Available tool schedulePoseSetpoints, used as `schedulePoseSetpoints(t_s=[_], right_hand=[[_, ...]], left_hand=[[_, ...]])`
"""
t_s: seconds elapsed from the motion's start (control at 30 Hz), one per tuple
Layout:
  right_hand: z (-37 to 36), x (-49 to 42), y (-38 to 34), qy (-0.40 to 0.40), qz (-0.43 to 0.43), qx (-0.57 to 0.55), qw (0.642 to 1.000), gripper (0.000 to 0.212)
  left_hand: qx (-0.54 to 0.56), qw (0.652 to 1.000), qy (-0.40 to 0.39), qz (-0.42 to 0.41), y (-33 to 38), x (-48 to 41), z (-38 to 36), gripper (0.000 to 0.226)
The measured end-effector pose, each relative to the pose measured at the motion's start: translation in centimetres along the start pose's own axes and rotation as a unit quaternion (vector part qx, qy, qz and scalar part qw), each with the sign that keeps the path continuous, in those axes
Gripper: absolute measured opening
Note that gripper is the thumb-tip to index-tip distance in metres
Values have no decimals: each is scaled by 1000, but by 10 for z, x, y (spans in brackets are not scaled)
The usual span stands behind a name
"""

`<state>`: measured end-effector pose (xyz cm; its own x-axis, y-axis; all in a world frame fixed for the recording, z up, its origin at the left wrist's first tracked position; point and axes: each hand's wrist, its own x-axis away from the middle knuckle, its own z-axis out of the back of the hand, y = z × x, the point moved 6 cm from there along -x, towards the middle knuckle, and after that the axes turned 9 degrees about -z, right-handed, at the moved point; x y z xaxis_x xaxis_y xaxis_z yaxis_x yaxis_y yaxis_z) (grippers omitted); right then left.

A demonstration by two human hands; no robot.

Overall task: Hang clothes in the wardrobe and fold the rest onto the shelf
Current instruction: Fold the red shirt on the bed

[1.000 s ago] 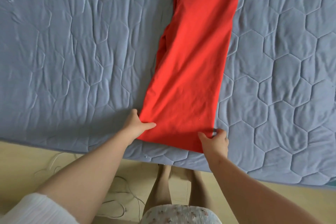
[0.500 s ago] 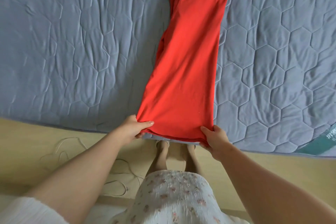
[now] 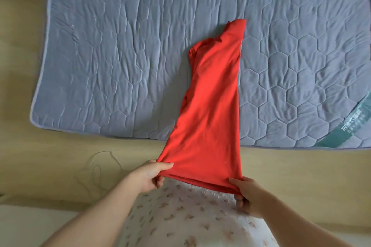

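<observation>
At the left side, a thin cable [image 3: 96, 168] lay in loops on the wooden floor [image 3: 24, 166], just beside the edge of the grey-blue quilted mattress [image 3: 120, 66]. Next to it, the left hand [image 3: 149, 176] pinched the left corner of the red garment [image 3: 208, 116], with the thumb on top of the cloth and the fingers curled under it. The garment was in the middle. Its far part lay on the mattress, and its near end was lifted off the mattress edge, above the floor and close to the person's floral skirt [image 3: 180, 216]. The right hand [image 3: 247, 196] held the right corner in the same way, thumb above and fingers closed below. At the far right, a green strip [image 3: 345, 128] showed at the mattress corner.

I judge that the folding step was in hand, not the hanging. The garment looked already folded along its length into a narrow band. The next move probably calls for carrying the held end forward onto the far end. For this, both hands must travel together and keep the corners level, otherwise the layers can slide apart.

The long axis of the garment ran away from the person. The wide end was toward the body, and the narrow end pointed away, leaning a little to the right.
</observation>
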<state>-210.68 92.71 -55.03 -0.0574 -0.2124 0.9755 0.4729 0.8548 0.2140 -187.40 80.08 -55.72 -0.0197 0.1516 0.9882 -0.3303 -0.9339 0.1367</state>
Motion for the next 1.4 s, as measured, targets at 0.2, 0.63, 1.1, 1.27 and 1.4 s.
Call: schedulePoseSetpoints(t_s=[0.2, 0.63, 1.1, 1.27, 1.4], right_hand=[[-3, 8, -26, -32, 23, -50, 998, 12], [1, 92, -291, -118, 274, -240, 924, 25], [-4, -62, -321, 105, 258, -34, 960, 39], [-5, -95, -371, 195, 332, 29, 923, 45], [-8, -103, -414, 250, 389, 80, 883, 41]], left_hand=[[95, 995, -1, 5, 38, 7, -10, 28], [181, 935, -158, -261, 313, 13, -106, 47], [-155, 947, 138, -245, 251, -154, -84, 70], [-136, 936, 139, -292, 269, -197, -93, 48], [-51, 930, 174, -319, 311, -219, -96, 54]])
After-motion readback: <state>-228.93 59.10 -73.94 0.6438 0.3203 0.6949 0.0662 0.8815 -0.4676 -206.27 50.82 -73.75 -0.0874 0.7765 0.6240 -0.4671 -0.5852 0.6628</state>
